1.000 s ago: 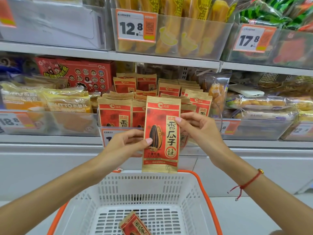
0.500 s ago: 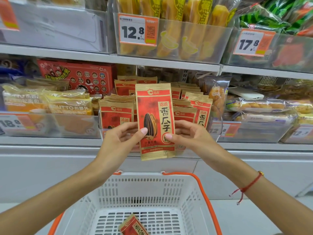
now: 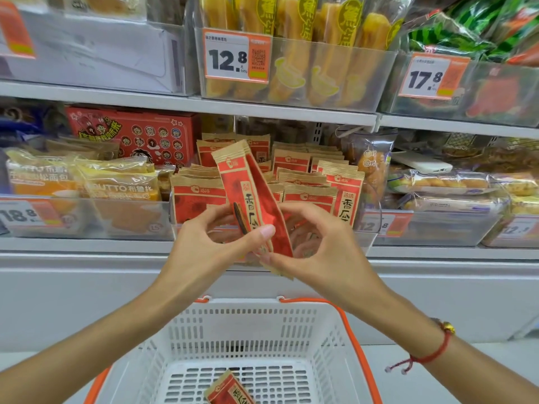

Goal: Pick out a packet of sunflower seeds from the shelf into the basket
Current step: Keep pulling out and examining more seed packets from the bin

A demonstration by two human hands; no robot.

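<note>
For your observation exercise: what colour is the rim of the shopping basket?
Orange; the basket rim frames white lattice walls, seen in the head view.

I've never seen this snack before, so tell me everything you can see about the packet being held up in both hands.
The held packet is a long, flat pouch that looks like kraft-style paper: red panels, tan striped ends, a white logo near the top, dark Chinese characters and a sunflower seed picture. It is tilted, top leaning left, and turned partly edge-on so front and back both show. The left hand pinches its lower front; the right hand grips its lower edge. It hangs in front of the shelf, above the basket.
</note>
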